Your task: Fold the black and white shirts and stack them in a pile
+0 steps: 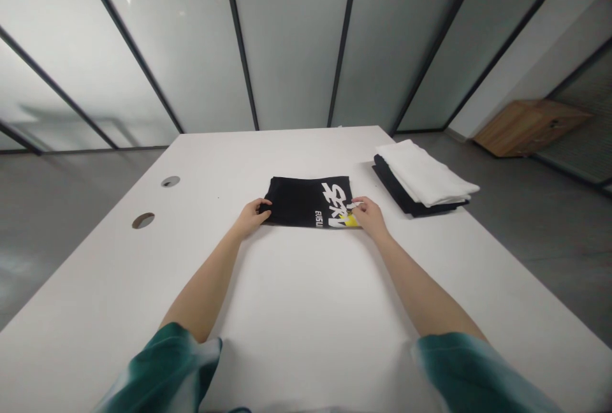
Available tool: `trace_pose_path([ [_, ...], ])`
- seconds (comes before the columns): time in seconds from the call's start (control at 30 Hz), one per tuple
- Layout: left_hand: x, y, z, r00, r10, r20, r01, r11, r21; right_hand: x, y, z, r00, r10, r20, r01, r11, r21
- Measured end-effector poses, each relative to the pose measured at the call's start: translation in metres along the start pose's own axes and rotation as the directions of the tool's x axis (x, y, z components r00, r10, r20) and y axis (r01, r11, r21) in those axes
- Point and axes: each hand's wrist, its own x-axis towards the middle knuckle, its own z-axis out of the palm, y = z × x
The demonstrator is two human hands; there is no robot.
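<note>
A black garment (301, 202), folded into a flat rectangle, lies in the middle of the white table. White lettering and a yellow patch show on its right part. My left hand (251, 217) grips its left edge, thumb and fingers closed on the cloth. At the opposite edge my right hand (370, 215) pinches the cloth beside the yellow print. Whether the garment is a T-shirt cannot be made out while it is folded.
To the right, a stack of folded cloth sits near the table's edge, a white piece (425, 171) over black ones (394, 187). Two round holes (143, 220) pierce the white table (306, 311) at left. A wooden cabinet (530, 126) stands on the floor beyond, by frosted glass panels.
</note>
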Motion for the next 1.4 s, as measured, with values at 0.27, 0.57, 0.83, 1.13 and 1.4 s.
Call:
trace_pose_path([
  [0.27,0.001,0.003,0.003,0.993,0.053,-0.105,-0.059,0.997,-0.047,-0.002,0.004,0.001,0.999,-0.041,-0.003,0.041,0.999,0.015],
  [0.57,0.001,0.003,0.008,0.978,0.029,-0.206,-0.035,0.999,-0.029,0.000,0.006,-0.002,0.997,-0.076,-0.030,0.074,0.994,-0.078],
  [0.83,-0.007,0.018,0.002,0.953,-0.009,-0.304,0.142,0.896,0.420,0.001,0.008,-0.006,0.974,-0.224,-0.009,0.204,0.902,-0.379],
  [1.13,-0.007,0.015,0.001,0.920,0.189,-0.343,-0.009,0.885,0.465,-0.013,-0.010,0.005,0.857,-0.485,0.175,0.513,0.768,-0.384],
  [1.4,-0.015,0.035,0.036,0.951,0.307,0.041,-0.272,0.763,0.587,-0.026,-0.025,0.026,0.769,-0.533,0.352,0.638,0.670,-0.380],
])
